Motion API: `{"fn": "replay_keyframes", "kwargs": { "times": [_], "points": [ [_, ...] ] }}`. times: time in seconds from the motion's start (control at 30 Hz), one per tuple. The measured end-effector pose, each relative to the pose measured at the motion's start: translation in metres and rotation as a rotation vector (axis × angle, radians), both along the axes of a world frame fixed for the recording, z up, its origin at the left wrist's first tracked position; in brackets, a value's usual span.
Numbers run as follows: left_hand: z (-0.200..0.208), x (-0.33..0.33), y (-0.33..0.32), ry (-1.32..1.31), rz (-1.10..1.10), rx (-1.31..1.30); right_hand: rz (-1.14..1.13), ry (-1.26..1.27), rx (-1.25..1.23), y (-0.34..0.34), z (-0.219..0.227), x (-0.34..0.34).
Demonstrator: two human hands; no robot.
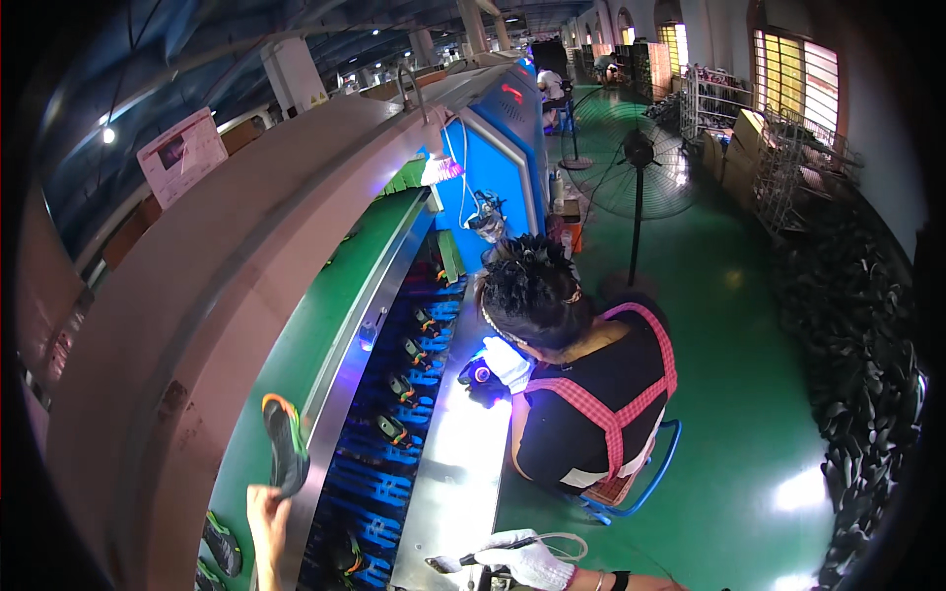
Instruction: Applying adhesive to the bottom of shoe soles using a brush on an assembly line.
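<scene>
My bare left hand (266, 514) pinches a shoe sole (285, 451) by its near end. The sole is dark with a green and orange rim, and tilts upright over the green conveyor belt (258, 374). In a white glove, my right hand (532, 559) is closed around a brush-like tool (455, 563) with a dark handle. A thin pale tube (570, 541) loops beside the glove. That hand is over the near end of a shiny metal ledge (443, 502). More dark soles (223, 544) lie on the belt near my left forearm.
Blue racks (374, 483) carrying shoe parts run between belt and ledge. A co-worker (581, 374) in a checked apron sits to the right, gloved hands on a dark piece under bright light. A brown machine hood (187, 295) arches over the left; a standing fan (639, 153) is behind.
</scene>
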State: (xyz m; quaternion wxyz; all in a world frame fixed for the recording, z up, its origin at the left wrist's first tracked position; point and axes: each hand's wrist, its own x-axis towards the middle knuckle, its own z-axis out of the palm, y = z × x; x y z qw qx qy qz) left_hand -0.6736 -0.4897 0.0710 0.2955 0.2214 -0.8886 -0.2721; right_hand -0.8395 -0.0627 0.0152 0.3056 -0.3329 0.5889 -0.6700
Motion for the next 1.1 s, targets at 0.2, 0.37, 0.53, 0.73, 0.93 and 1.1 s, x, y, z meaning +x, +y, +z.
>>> {"fn": "replay_keyframes", "kwargs": {
  "times": [0.2,0.37,0.53,0.73,0.93,1.1],
  "points": [
    [0.003,0.107,0.093,0.317,0.38,0.226,0.03,-0.548,0.022,-0.017,-0.032,0.026],
    [0.028,0.161,0.155,0.632,0.69,0.036,-0.031,-0.856,0.005,-0.027,-0.019,0.039],
    [0.026,0.214,0.165,0.631,0.717,-0.187,0.017,-0.207,-0.091,-0.026,0.016,0.065],
    [0.014,0.218,0.2,0.369,0.545,0.679,0.244,-0.79,-0.085,-0.039,0.05,0.112],
    [-0.026,0.193,0.276,0.297,0.119,1.567,0.397,-0.338,-0.079,-0.036,0.07,0.162],
    [-0.047,0.216,0.313,0.511,0.166,1.911,0.475,-0.484,0.119,-0.034,0.066,0.185]
  ]
}}
